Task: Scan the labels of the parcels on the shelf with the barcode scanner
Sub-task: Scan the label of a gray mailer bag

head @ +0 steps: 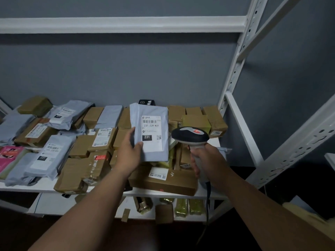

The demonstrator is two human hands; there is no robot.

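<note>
Left hand (129, 152) gripping grey poly mailer (150, 133) by its lower left edge: thumb curled over front, touching white label (151, 132) near black "231" box, fingers wrapped behind, pkg held upright above the shelf pile w/ label facing camera. Label reads 231-239-K01, barcode at top, small QR at lower right. Right hand (206, 162) closed round handle of barcode scanner (190, 135), fingers clamped on grip; scanner head dark w/ grey top and a red sticker, just right of mailer's lower corner, apart from it, nose turned toward the mailer. Cable (208, 194) hanging from handle base down past shelf edge. White shelf (27, 186) crowded w/ brown taped boxes and more grey mailers; one at left (49, 156) lying flat w/ another "231" label, pink pkg (10, 156) at far left edge. Long brown box (163, 180) w/ white sticker below the held mailer, at shelf front. Lower tier holding few yellow-green wrapped pkgs (188, 206). White perforated upright (235, 64) at right, grey wall (126, 69) behind.
</note>
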